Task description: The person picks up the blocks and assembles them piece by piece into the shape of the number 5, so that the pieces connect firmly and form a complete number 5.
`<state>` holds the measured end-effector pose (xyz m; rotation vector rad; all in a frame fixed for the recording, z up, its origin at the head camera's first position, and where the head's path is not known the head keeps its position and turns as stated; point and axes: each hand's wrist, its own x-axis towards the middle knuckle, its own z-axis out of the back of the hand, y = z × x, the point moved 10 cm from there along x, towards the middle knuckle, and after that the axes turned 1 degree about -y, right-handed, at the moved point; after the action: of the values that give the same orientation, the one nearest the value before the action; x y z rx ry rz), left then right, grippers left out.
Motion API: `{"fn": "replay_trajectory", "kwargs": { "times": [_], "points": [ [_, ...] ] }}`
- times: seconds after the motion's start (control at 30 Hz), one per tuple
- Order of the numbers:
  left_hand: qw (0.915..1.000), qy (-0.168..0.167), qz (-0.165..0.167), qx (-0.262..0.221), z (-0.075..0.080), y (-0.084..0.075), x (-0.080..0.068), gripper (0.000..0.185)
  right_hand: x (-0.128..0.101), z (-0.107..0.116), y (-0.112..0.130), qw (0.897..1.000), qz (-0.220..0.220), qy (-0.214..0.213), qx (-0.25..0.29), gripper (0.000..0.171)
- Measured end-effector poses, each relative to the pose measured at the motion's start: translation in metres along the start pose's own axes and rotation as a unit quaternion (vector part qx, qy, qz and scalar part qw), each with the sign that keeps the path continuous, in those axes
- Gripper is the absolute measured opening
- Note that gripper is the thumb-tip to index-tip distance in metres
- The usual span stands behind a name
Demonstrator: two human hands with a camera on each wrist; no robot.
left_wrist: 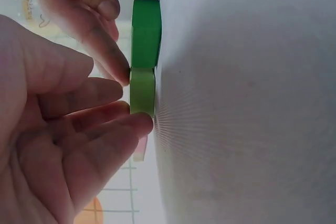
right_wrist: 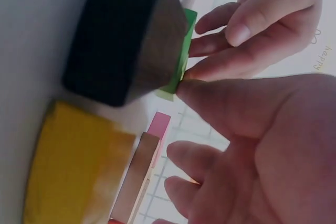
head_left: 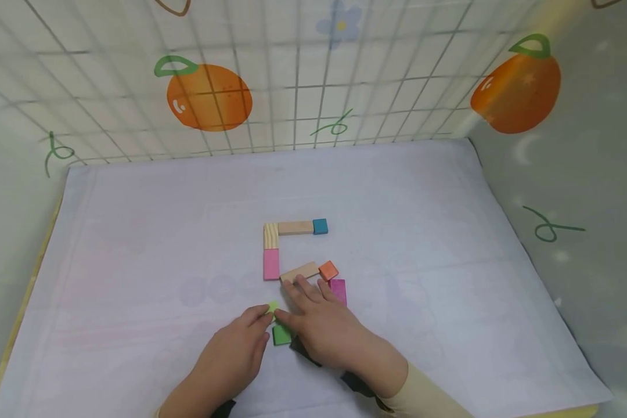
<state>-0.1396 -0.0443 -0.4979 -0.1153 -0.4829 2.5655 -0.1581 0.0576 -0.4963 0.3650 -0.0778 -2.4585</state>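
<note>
My left hand (head_left: 235,348) touches the light green block (left_wrist: 142,92) with its fingertips, one of them at the block's end. That block abuts a darker green block (head_left: 281,335). From the other side, my right hand (head_left: 326,325) has its thumb at the light green block, with the other fingers spread forward. Those fingers overlap a slanted plain wooden block (head_left: 308,269) and a magenta block (head_left: 339,290) in the head view. An orange block (head_left: 328,270) lies at the plain block's far end. A dark block (right_wrist: 110,40) and a yellow block (right_wrist: 68,166) lie under the right hand.
Further back, a pink block (head_left: 271,265), a striped wooden block (head_left: 271,236), another plain block (head_left: 295,228) and a blue block (head_left: 320,226) form a cornered line. The white tabletop (head_left: 136,261) meets a curtain (head_left: 271,110) with printed oranges behind.
</note>
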Motion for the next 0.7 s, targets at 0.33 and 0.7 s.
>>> {"fn": "replay_trajectory", "kwargs": {
  "times": [0.33, 0.7],
  "points": [
    [0.9955, -0.037, -0.079, 0.038, 0.003, -0.015, -0.002, 0.02, 0.0, 0.003, -0.005, 1.0, -0.01, -0.008, 0.01, 0.046],
    [0.9975, -0.016, -0.055, 0.04, -0.004, -0.007, 0.002, 0.02, 0.0, 0.006, -0.006, 1.0, -0.002, -0.024, 0.011, 0.046]
  ]
}}
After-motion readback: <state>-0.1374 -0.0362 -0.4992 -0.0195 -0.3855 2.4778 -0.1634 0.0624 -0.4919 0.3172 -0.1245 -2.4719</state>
